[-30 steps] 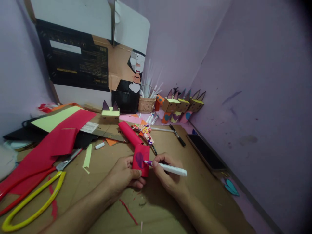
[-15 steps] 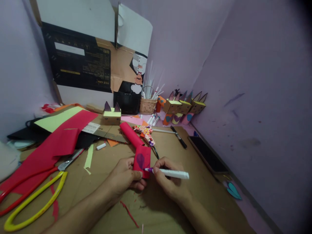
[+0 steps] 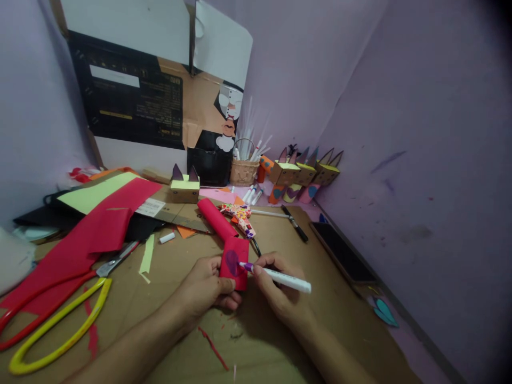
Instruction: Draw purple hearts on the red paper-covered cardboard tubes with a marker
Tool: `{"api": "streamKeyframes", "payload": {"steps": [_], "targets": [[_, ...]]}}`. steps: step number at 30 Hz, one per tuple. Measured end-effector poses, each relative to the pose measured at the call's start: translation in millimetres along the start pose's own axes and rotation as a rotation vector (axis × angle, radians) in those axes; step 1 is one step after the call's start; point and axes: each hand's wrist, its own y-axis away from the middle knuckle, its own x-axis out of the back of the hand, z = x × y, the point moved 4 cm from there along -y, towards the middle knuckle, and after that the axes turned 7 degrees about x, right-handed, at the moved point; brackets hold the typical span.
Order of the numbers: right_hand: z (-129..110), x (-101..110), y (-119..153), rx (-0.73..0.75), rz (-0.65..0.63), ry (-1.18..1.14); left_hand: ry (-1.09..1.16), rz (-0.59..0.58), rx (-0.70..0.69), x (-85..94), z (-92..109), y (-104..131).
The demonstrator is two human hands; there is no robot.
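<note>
My left hand [image 3: 216,282] holds a small red paper piece [image 3: 240,250], thumb on its front and fingers behind. A purple heart [image 3: 231,262] is drawn on the face of it. My right hand [image 3: 280,285] grips a white marker [image 3: 288,280] with a purple tip, and the tip rests at the heart's right edge. Just beyond the piece lies a rolled red paper tube [image 3: 216,217]. Beside that tube is a glue gun covered in a floral pattern [image 3: 242,216], its cord running behind my right hand.
Large scissors [image 3: 102,272] and red paper sheets [image 3: 80,250] lie at left. A cardboard cat head [image 3: 185,191] stands behind. Several cat figures [image 3: 306,173] and a basket of sticks [image 3: 244,172] are at the back. A phone [image 3: 342,250] and black marker [image 3: 296,224] lie at right.
The marker tip has moved up along the heart's right side, and the marker is tilted more. The heart's purple colouring reaches further right. My left hand keeps its hold.
</note>
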Motion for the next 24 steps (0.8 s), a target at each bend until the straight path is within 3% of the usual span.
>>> {"api": "streamKeyframes", "payload": {"steps": [24], "targets": [[-7.1,0.8,-0.4,0.061,-0.036,0.01,-0.012,-0.004,-0.002,-0.3,-0.1,-0.4]]}}
